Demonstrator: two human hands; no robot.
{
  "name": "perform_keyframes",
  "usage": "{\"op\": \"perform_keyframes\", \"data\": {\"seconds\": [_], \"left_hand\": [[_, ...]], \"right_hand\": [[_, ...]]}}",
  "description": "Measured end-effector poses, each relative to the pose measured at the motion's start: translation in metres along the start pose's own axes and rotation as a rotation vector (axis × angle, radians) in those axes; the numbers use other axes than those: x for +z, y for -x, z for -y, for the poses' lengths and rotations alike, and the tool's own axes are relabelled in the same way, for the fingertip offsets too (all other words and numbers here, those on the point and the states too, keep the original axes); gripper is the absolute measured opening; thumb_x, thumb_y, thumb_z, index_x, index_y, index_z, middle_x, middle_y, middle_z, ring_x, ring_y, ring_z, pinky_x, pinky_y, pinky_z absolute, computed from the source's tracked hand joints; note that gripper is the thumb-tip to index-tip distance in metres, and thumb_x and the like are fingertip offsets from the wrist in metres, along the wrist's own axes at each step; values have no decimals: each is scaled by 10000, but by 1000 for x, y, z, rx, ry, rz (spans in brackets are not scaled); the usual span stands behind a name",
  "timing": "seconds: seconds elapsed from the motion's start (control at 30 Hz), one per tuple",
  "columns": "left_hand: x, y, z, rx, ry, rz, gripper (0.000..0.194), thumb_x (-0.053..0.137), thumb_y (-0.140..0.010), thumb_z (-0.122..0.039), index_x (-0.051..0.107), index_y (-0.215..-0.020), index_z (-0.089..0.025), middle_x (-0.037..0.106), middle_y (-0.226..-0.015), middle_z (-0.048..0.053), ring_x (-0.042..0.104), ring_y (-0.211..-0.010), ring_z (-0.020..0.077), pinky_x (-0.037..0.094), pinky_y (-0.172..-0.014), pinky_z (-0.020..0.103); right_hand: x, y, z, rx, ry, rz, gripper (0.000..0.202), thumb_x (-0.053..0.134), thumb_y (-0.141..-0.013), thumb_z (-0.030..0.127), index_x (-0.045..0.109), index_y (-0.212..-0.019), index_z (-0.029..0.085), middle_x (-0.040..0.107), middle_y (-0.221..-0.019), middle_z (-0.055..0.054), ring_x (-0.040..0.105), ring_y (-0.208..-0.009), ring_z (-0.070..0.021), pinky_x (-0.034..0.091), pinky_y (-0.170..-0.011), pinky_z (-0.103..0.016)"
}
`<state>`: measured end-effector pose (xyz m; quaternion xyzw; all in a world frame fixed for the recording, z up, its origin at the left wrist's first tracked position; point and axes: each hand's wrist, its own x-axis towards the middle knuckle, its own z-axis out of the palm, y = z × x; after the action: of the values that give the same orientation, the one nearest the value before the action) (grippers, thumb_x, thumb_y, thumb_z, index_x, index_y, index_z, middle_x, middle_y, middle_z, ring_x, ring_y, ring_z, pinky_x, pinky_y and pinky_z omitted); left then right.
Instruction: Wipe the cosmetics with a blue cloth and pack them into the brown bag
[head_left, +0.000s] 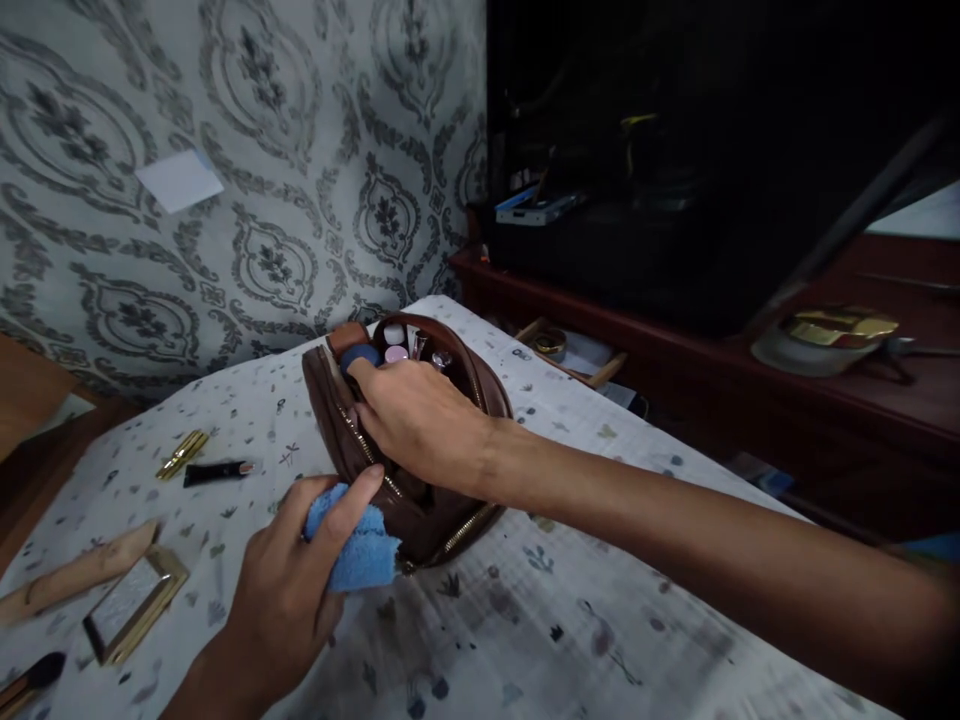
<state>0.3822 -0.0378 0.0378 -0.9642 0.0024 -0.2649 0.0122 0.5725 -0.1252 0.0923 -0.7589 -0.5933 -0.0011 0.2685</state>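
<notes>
A brown zippered makeup bag (431, 525) lies unzipped on a white patterned cloth (600, 600). My right hand (424, 420) reaches down into it, its fingertips mostly hidden inside, beside a dark blue round item (360, 357). A pink-lidded container (396, 354), a white-topped one (394, 334) and other small cosmetics show behind that hand. My left hand (289, 560) is closed around a folded blue cloth (364, 560), and its index fingertip rests at the bag's near zipper edge.
To the left lie a gold tube (182, 455), a black tube (217, 473), a mirrored compact (135, 605), a beige tube-shaped item (82, 575) and a makeup brush (34, 680). A dark screen (675, 150) stands on a reddish-brown cabinet (675, 400) at right, near a gold-lidded jar (829, 338).
</notes>
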Motion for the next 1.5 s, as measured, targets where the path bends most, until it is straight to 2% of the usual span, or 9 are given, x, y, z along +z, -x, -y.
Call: {"op": "perform_keyframes", "data": {"seconds": [0.13,0.27,0.37,0.47,0.53,0.7,0.9,1.33,1.5], "left_hand": [[2,0,0,-4,-4,-7,774,372,-815,-19,322,-1533,-304,523,-1077,91,566,-818,195,440,-605,234],[1,2,1,12,8,-7,800,370,-788,-5,317,-1533,-291,529,-1098,91,576,-851,198,455,-624,235],[1,7,6,-29,89,-24,783,351,-812,-7,282,-1541,-282,540,-1158,88,601,-922,189,485,-681,233],[4,10,15,-141,140,-80,717,348,-862,-38,270,-1535,-272,527,-1262,94,587,-1092,209,506,-834,271],[9,10,21,-227,141,-120,669,351,-894,-74,272,-1528,-269,490,-1355,104,525,-1235,243,483,-953,333],[23,0,30,-320,241,-152,616,350,-945,-147,241,-1540,-267,398,-1516,100,396,-1403,263,363,-1141,431],[28,-6,32,-310,332,-120,646,369,-912,-122,284,-1535,-268,396,-1554,71,368,-1440,250,319,-1190,441],[23,-10,45,-321,523,-72,576,418,-930,-230,384,-1505,-220,450,-1539,72,398,-1430,253,299,-1205,423],[21,-6,49,-337,567,-71,572,422,-918,-220,409,-1490,-215,456,-1533,85,399,-1430,247,277,-1209,439]], "right_hand": [[-4,-1,6,25,59,43,247,461,-943,189,585,-1148,128,712,-960,-171,690,-842,-297,484,-698,-353],[-19,15,10,-10,47,-34,372,468,-967,230,507,-1330,156,713,-840,-87,674,-752,-247,452,-663,-309],[-34,34,4,23,-42,-227,322,471,-978,238,575,-1278,184,690,-746,-27,647,-684,-191,430,-643,-274],[-44,51,-13,57,-92,-473,241,494,-961,236,664,-1126,191,692,-800,-28,642,-720,-169,447,-663,-267],[-42,57,-27,50,-76,-543,211,511,-944,233,691,-1044,188,686,-863,-47,642,-777,-177,472,-692,-280],[-21,59,-48,36,-17,-525,192,602,-907,294,718,-1022,193,655,-1055,-101,626,-990,-244,520,-837,-370],[-7,50,-53,29,2,-474,201,612,-919,341,735,-982,196,634,-1112,-113,612,-1043,-251,521,-882,-402],[-5,47,-54,30,84,-506,145,600,-901,265,717,-902,179,648,-1100,-119,596,-1025,-270,511,-864,-419],[-20,13,-28,-87,159,-443,196,527,-933,204,715,-962,160,664,-1101,-124,575,-1054,-263,470,-933,-397]]}}
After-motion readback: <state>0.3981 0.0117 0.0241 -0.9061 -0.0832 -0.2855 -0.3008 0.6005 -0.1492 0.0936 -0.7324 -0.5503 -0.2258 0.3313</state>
